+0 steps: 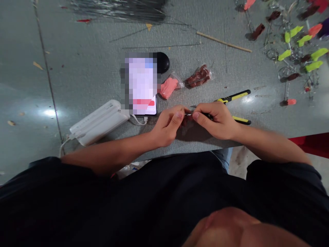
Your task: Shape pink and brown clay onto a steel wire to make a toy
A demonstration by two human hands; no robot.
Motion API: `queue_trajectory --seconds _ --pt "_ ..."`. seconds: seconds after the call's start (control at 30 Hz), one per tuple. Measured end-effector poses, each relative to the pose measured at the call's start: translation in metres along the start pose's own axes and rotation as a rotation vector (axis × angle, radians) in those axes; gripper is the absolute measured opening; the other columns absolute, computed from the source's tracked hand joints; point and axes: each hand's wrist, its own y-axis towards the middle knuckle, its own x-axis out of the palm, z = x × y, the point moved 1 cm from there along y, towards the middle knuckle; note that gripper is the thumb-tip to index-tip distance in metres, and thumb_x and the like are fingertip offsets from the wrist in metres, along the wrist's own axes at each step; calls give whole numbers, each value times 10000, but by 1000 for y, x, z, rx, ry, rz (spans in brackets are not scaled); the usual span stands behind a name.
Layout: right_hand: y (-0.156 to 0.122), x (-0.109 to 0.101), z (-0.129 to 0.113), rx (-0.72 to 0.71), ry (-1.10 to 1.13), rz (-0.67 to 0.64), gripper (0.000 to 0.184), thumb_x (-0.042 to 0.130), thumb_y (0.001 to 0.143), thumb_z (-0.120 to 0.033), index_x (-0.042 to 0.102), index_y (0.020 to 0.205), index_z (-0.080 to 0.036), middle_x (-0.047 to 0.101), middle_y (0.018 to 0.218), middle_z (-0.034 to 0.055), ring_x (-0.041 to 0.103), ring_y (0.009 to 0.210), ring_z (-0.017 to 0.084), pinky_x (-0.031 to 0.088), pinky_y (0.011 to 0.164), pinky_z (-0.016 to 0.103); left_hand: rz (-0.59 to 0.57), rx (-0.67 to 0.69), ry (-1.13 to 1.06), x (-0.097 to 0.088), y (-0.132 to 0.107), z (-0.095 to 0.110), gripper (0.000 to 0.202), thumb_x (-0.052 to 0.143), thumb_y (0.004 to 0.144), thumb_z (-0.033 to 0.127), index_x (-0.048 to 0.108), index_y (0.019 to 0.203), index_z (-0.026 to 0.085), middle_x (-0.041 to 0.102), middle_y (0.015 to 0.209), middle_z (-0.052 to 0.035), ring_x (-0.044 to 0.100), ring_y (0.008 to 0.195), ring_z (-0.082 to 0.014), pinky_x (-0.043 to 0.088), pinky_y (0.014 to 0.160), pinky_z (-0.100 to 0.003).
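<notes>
My left hand point(168, 125) and my right hand point(214, 119) meet over the grey table point(89, 68), fingers pinched together. Between the fingertips shows a small thin metal piece point(188, 115), too small to name. My right hand also closes round the black and yellow pliers point(235, 97), whose handles stick out to the right. A bag of pink pieces point(169, 86) and a bag of dark red pieces point(199, 76) lie just beyond my hands.
A phone point(142, 82) leans on a black round object point(162, 61), cabled to a white power bank point(99, 121). Thin wires point(120, 8) lie at the far edge, a wooden stick point(223, 42) beyond the bags. Wire items with coloured tips point(298, 44) crowd the far right.
</notes>
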Motion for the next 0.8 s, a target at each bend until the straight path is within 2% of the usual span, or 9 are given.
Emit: queue_trajectory --seconds 0.13,0.3,0.4,0.5,0.7,0.8 --pt "-3 2 2 -10 -132 59 415 663 1123 -411 635 771 -194 530 622 -61 452 559 74 334 557 255 -10 63 249 0 -1 6 628 513 1122 743 531 786 213 619 722 -1 537 616 -115 412 576 -278" --pt "-7 5 3 -42 -324 118 433 675 1078 -427 562 724 -205 510 605 -50 456 552 87 326 568 276 17 182 485 1 -4 15 497 518 1174 509 622 807 191 615 640 30 528 553 -93 367 548 -250" --pt "-7 5 3 -18 -386 118 435 651 1069 -428 547 708 -208 518 600 -42 460 548 94 326 571 284 10 222 537 2 -4 18 452 534 1168 390 595 766 192 605 610 36 519 525 -87 328 526 -256" --pt "-7 5 2 2 -435 99 447 626 1078 -445 564 705 -206 541 596 -29 477 557 106 325 584 296 23 229 566 2 -3 18 420 554 1154 347 609 768 191 622 612 33 533 528 -91 325 525 -261" --pt "-6 0 -2 64 -440 86 424 611 1078 -469 638 748 -204 545 577 -36 449 535 100 334 593 299 -12 156 523 0 -2 16 305 566 1126 343 668 878 197 680 673 23 595 571 -109 411 566 -251" --pt "-5 -3 -4 79 -392 78 414 623 1078 -446 640 744 -203 535 568 -47 438 516 87 333 581 290 -43 133 482 -1 -3 17 249 535 1114 288 642 905 206 686 700 20 618 594 -119 451 595 -253"
